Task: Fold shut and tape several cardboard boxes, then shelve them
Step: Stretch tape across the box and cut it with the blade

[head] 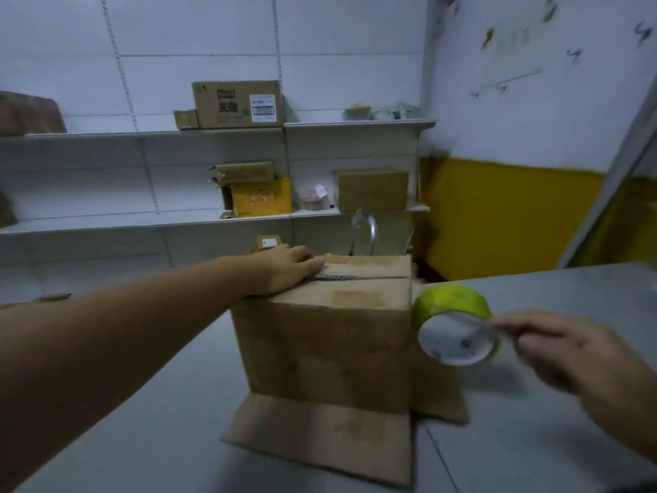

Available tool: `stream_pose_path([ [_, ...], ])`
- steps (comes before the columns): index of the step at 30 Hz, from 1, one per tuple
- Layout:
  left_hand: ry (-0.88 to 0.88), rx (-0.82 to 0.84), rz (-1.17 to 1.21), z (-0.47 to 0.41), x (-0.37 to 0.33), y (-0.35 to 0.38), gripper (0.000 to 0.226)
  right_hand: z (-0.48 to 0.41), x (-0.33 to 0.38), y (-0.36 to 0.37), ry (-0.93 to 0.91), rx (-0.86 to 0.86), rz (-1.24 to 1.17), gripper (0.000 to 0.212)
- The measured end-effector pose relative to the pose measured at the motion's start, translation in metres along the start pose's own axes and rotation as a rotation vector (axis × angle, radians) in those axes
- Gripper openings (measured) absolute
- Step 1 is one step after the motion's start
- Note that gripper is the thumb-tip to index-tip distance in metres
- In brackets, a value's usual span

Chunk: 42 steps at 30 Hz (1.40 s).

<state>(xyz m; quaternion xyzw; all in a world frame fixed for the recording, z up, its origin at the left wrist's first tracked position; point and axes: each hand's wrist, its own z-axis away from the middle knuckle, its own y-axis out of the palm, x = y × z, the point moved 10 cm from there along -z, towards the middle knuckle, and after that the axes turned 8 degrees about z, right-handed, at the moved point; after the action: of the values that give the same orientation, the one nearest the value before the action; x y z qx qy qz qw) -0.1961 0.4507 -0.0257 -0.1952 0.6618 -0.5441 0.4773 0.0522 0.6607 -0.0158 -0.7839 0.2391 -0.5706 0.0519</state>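
**Box folded shut, no fresh tape yet**

The box (330, 336) stands on the table (551, 439), top flaps folded shut under the flat left hand (284, 270). The right hand (576, 354) pinches the tape roll (457, 329) just beside it. Bottom flaps splay out; taping and shelving seem left.

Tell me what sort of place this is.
Probably a stockroom or parcel packing room: white metal wall shelves hold printed brown cardboard cartons, and on the grey worktable a brown cardboard box stands beside a green roll of clear tape.
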Motion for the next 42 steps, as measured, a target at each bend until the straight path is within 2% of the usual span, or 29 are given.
stream_pose_path([
  [2, 0.094, 0.05, -0.005, 0.004, -0.009, -0.002, 0.052, -0.019, -0.01, -0.032, 0.022, -0.129, -0.072, 0.041],
  [4, 0.176, 0.004, -0.132, 0.006, -0.02, -0.01, 0.048, -0.049, -0.017, -0.033, 0.043, -0.15, -0.08, 0.032],
  [5, 0.205, -0.074, -0.249, 0.008, -0.027, -0.018, 0.047, -0.065, -0.015, -0.021, 0.039, -0.129, -0.046, 0.029],
  [7, 0.257, -0.36, -0.394, 0.025, -0.05, -0.04, 0.04, -0.094, -0.013, 0.017, 0.019, -0.033, 0.053, 0.023],
  [9, 0.327, -0.666, -0.236, 0.069, -0.074, -0.055, 0.031, -0.111, -0.011, 0.055, -0.025, 0.072, 0.225, 0.019],
  [10, 0.329, -0.717, -0.091, 0.091, -0.078, -0.051, 0.031, -0.117, -0.012, 0.069, -0.041, 0.099, 0.286, 0.02],
  [11, 0.314, -0.686, 0.039, 0.11, -0.079, -0.038, 0.036, -0.121, -0.013, 0.08, -0.046, 0.116, 0.282, 0.021],
  [12, 0.283, -0.594, 0.067, 0.125, -0.08, -0.014, 0.047, -0.123, -0.012, 0.089, -0.044, 0.128, 0.269, 0.023],
  [13, 0.251, -0.493, -0.007, 0.136, -0.082, 0.017, 0.064, -0.123, -0.012, 0.093, -0.038, 0.111, 0.27, 0.025],
  [14, 0.259, -0.459, -0.134, 0.146, -0.084, 0.044, 0.078, -0.122, -0.009, 0.094, -0.038, 0.083, 0.297, 0.026],
  [15, 0.308, -0.502, -0.23, 0.154, -0.085, 0.06, 0.085, -0.12, -0.007, 0.095, -0.046, 0.055, 0.332, 0.025],
  [17, 0.389, -0.587, -0.118, 0.159, -0.074, 0.065, 0.071, -0.113, -0.003, 0.091, -0.053, 0.006, 0.375, 0.023],
  [21, 0.501, -0.589, 0.245, 0.155, -0.041, 0.047, 0.049, -0.089, 0.01, 0.081, -0.106, -0.086, 0.534, 0.014],
  [24, 0.39, -0.798, 0.371, 0.164, -0.022, 0.028, 0.042, -0.08, 0.016, 0.079, -0.103, -0.072, 0.72, 0.008],
  [26, 0.36, -0.876, 0.515, 0.18, -0.026, 0.028, 0.031, -0.079, 0.022, 0.076, -0.095, -0.078, 0.822, 0.008],
  [28, 0.408, -0.781, 0.718, 0.187, -0.035, 0.042, 0.031, -0.076, 0.041, 0.072, -0.184, -0.152, 0.78, 0.007],
  [31, 0.42, -0.493, 0.789, 0.181, -0.05, 0.08, 0.071, -0.074, 0.062, 0.085, -0.332, -0.145, 0.62, 0.009],
  [33, 0.415, -0.339, 0.745, 0.173, -0.057, 0.102, 0.091, -0.079, 0.058, 0.104, -0.345, -0.066, 0.65, 0.008],
  [35, 0.412, -0.331, 0.652, 0.168, -0.061, 0.107, 0.099, -0.083, 0.052, 0.115, -0.357, -0.083, 0.781, 0.006],
  [37, 0.423, -0.393, 0.567, 0.167, -0.067, 0.103, 0.094, -0.082, 0.052, 0.117, -0.384, -0.15, 0.855, 0.006],
  [39, 0.427, -0.432, 0.607, 0.169, -0.069, 0.099, 0.084, -0.081, 0.052, 0.118, -0.407, -0.194, 0.879, 0.009],
  [42, 0.429, -0.405, 0.71, 0.166, -0.067, 0.102, 0.077, -0.084, 0.05, 0.115, -0.373, -0.2, 0.857, 0.012],
])
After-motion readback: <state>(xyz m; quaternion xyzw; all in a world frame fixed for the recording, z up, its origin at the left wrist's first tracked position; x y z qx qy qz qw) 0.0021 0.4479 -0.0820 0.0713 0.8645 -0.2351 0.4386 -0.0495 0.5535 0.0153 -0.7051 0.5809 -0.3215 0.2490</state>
